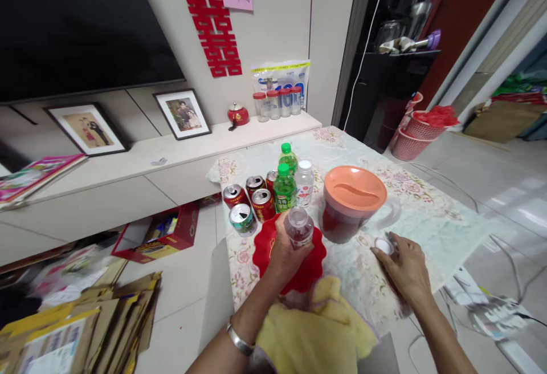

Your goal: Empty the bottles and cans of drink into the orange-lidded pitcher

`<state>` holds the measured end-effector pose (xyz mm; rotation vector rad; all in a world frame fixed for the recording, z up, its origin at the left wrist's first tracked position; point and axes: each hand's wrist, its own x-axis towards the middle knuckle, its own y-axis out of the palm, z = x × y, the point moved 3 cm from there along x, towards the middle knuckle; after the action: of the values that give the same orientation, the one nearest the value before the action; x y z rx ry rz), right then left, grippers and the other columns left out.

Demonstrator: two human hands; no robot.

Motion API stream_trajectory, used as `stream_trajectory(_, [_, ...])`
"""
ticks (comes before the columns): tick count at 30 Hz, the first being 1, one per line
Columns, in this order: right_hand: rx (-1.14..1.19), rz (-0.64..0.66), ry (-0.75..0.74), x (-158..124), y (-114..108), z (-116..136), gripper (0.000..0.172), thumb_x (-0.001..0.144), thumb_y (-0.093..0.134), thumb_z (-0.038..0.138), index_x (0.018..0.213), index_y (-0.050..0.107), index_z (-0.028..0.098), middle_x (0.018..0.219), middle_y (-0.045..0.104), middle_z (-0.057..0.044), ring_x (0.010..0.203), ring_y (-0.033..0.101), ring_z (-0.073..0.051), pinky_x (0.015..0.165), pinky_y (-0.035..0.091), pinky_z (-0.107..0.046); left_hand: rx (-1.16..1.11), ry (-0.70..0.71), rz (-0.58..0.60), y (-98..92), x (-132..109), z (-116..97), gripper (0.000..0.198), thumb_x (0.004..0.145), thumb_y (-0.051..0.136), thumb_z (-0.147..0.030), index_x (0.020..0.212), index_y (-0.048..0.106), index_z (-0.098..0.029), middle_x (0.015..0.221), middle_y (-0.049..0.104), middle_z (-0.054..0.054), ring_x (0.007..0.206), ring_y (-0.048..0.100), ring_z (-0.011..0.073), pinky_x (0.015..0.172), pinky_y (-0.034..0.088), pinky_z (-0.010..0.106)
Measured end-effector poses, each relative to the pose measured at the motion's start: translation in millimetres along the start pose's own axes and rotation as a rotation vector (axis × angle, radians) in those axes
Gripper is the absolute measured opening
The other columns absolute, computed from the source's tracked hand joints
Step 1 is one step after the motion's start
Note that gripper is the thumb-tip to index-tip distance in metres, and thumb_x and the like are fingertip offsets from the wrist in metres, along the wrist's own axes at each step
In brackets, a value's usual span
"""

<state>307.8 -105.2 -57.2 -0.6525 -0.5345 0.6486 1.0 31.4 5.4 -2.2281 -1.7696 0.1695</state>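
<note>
Uncapping looks done: your left hand (287, 251) grips the small clear plastic bottle (299, 227) above the red scalloped plate (265, 248). Your right hand (405, 265) pinches its white cap (383, 245) beside the orange-lidded pitcher (352, 206). Any next move calls for an upright bottle.

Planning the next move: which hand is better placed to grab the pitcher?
Likely the right hand: it sits beside the pitcher, holding only a cap; the left hand holds the open bottle.
</note>
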Motion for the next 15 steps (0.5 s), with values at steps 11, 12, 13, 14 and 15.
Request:
stream_trajectory(11, [0.047, 0.075, -0.279, -40, 3, 54, 0.046, 0.096, 0.063, 0.064, 0.117, 0.072, 0.023, 0.108, 0.075, -0.013, 0.094, 0.072, -0.033, 0.081, 0.062, -0.05, -0.052, -0.009, -0.007, 0.9, -1, 0, 0.085, 0.068, 0.085, -0.01, 0.143, 0.049, -0.03, 0.139, 0.074, 0.01, 0.124, 0.076, 0.0307, 0.109, 0.06, 0.05])
stream_trajectory(12, [0.073, 0.103, -0.329, -47, 4, 67, 0.043, 0.099, 0.062, 0.061, 0.118, 0.071, 0.024, 0.11, 0.077, -0.012, 0.096, 0.074, -0.032, 0.083, 0.063, -0.048, -0.06, -0.004, -0.012, 1.2, -1, 1, 0.086, 0.067, 0.084, -0.009, 0.143, 0.049, -0.03, 0.139, 0.074, 0.01, 0.125, 0.075, 0.0312, 0.11, 0.059, 0.051])
stream_trajectory(13, [0.091, 0.132, -0.379, -53, 6, 82, 0.039, 0.101, 0.061, 0.057, 0.121, 0.071, 0.025, 0.112, 0.077, -0.011, 0.098, 0.076, -0.031, 0.084, 0.064, -0.046, -0.066, -0.003, -0.014, 1.5, -1, 2, 0.087, 0.067, 0.084, -0.009, 0.144, 0.049, -0.029, 0.139, 0.074, 0.01, 0.125, 0.075, 0.0313, 0.11, 0.059, 0.051])
stream_trajectory(14, [0.101, 0.156, -0.422, -58, 8, 96, 0.037, 0.102, 0.062, 0.054, 0.124, 0.071, 0.026, 0.113, 0.078, -0.011, 0.099, 0.076, -0.031, 0.083, 0.065, -0.045, -0.069, -0.007, -0.014, 1.8, -2, 2, 0.087, 0.068, 0.083, -0.009, 0.145, 0.048, -0.029, 0.14, 0.074, 0.01, 0.125, 0.075, 0.0311, 0.111, 0.059, 0.051])
stream_trajectory(15, [0.105, 0.178, -0.463, -60, 9, 110, 0.035, 0.103, 0.062, 0.049, 0.128, 0.07, 0.027, 0.113, 0.078, -0.011, 0.1, 0.077, -0.031, 0.083, 0.066, -0.045, -0.068, -0.015, -0.01, 2.1, -2, 3, 0.088, 0.069, 0.083, -0.009, 0.147, 0.047, -0.028, 0.14, 0.073, 0.011, 0.125, 0.075, 0.0309, 0.111, 0.059, 0.05])
